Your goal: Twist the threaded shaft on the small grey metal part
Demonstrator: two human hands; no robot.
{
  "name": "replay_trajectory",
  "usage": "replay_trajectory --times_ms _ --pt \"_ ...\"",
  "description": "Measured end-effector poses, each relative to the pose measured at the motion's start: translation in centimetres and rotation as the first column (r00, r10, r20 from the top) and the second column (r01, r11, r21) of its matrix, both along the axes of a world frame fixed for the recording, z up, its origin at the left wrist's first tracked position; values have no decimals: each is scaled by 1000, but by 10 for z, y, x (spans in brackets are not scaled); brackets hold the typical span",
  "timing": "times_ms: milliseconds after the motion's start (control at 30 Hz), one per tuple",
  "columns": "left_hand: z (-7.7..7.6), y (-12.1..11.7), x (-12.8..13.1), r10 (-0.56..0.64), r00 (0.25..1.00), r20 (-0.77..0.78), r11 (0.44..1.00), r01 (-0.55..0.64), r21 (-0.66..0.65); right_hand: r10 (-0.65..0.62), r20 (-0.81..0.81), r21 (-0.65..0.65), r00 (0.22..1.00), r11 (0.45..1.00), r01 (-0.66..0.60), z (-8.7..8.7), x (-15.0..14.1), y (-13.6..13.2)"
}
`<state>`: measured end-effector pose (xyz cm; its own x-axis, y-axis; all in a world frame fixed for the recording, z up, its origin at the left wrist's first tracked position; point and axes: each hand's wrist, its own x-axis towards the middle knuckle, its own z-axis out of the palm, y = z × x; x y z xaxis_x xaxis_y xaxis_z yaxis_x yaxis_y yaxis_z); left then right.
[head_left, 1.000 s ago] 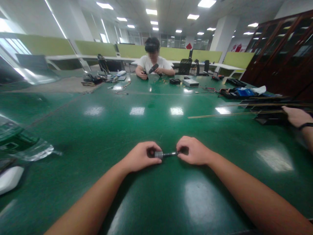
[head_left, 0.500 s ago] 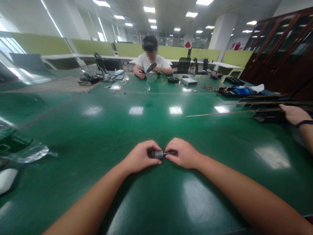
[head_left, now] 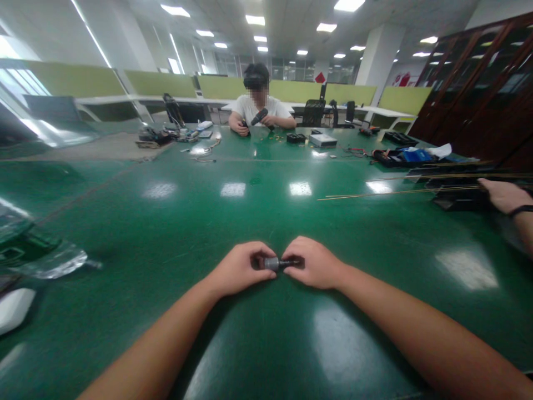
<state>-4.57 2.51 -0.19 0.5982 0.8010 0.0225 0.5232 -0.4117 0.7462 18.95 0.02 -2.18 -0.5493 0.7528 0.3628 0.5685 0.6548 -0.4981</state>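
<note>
A bright office with ceiling lights and low green partitions (head_left: 160, 83) lies behind a glossy green surface (head_left: 266, 333). The grey cylinder (head_left: 271, 264) is at the near middle of that surface, between the person's two hands; whether it rests there or is held just above cannot be told. The left hand's (head_left: 238, 268) fingers are clamped around it, thumb on the near side. To its right, the right hand's (head_left: 313, 264) fingers are closed on the thin dark shaft (head_left: 286, 263) that extends from it, hiding part of its length.

Well left of the cylinder are a clear bottle (head_left: 39, 253) and, nearer the person, a white object (head_left: 15, 309). Beyond it to the right, thin rods (head_left: 375, 194) reach over the surface near another person's hand (head_left: 503, 195). Far beyond it, a co-worker (head_left: 265, 105) holds a dark tool (head_left: 259, 116).

The grip looks like the weak point: with so short a piece between fingertips, uneven pressure could let the cylinder twist or slip and roll off across the smooth surface. A sideways pull from the right hand might tilt the shaft and make it bind.
</note>
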Motion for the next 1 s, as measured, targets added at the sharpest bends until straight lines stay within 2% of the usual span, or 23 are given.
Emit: replay_trajectory --times_ms 367,1000 --pt "5 3 -2 -77 997 9 995 77 64 10 -33 -5 999 1000 -10 -1 0 4" --pt "2 4 0 -35 999 -2 999 35 26 -1 -33 -9 999 1000 1 0 -1 1"
